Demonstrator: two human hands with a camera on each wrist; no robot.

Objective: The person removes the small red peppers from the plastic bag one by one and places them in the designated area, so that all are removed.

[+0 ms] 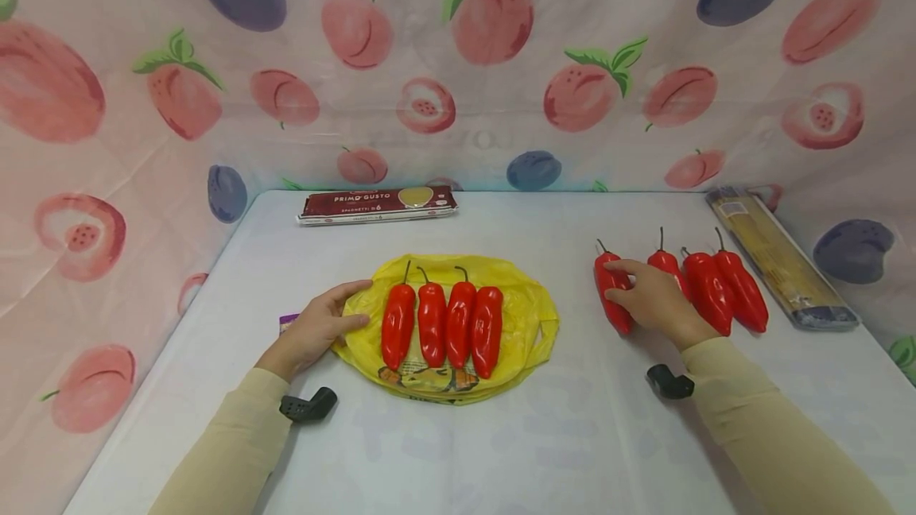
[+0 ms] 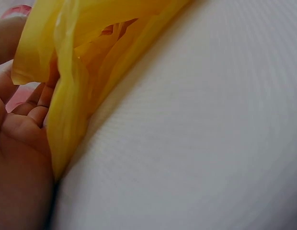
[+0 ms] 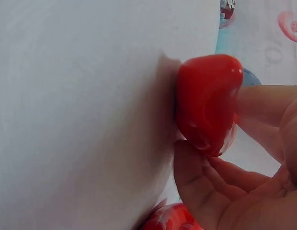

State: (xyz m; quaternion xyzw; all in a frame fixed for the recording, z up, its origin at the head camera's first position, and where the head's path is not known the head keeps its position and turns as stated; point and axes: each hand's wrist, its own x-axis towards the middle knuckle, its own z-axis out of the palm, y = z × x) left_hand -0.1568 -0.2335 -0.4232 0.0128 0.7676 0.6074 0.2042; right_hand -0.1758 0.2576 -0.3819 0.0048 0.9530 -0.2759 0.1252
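A yellow plastic bag (image 1: 531, 304) lies flat on the table, with several red peppers (image 1: 431, 324) side by side on top of it. At its left edge my left hand (image 1: 315, 332) holds the bag; in the left wrist view, folds of yellow plastic (image 2: 69, 110) hang between thumb and fingers. On the right, my right hand (image 1: 658, 300) pinches a red pepper (image 1: 610, 281) between thumb and fingers, stem pointing away. The right wrist view shows this pepper's rounded end (image 3: 208, 100) close to the tabletop. Three more red peppers (image 1: 708, 288) lie just right of that hand, one partly covered.
A dark red spaghetti pack (image 1: 379, 205) lies at the back left. Along the right edge is a long clear pack of pasta (image 1: 783, 257). A small purple item (image 1: 287, 322) shows partly behind my left hand. Fruit-print cloth (image 1: 487, 102) rises behind the white table (image 1: 501, 459).
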